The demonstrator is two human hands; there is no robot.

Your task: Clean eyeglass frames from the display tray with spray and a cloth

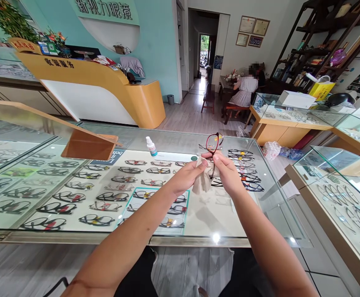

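Note:
Above the glass display counter (201, 222), both my hands work close together. My right hand (227, 171) grips a pair of dark red eyeglasses (213, 142), with one lens standing up past the fingertips. In my left hand (189, 176) is a pale beige cleaning cloth (202, 181), bunched around the lower part of the glasses and hanging below the fingers. The cloth and fingers hide the other lens and much of the frame. A small white spray bottle (151, 147) stands upright on the glass, left of my hands.
Rows of eyeglass frames (124, 179) lie under the counter glass. A wooden-edged mirror or stand (90, 142) rises at left. Further display cases (337, 198) flank the right. Behind are an orange reception desk (149, 103), a seated person (244, 88) at a table, and a doorway.

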